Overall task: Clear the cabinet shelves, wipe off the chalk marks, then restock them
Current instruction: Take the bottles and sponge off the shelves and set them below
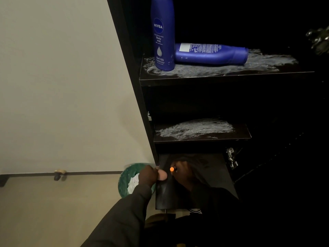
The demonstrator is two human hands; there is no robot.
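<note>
Low down, the left hand pinches a pale object at the bottom shelf; the right hand's grip cannot be told. Two bottles sit on the chalked top shelf.

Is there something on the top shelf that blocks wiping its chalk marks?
Yes. Two blue bottles sit on the top shelf's chalk marks: the upright bottle at the left and the lying bottle beside it, touching it. The middle shelf's chalk smear is uncovered.

left hand curled, right hand low
</note>
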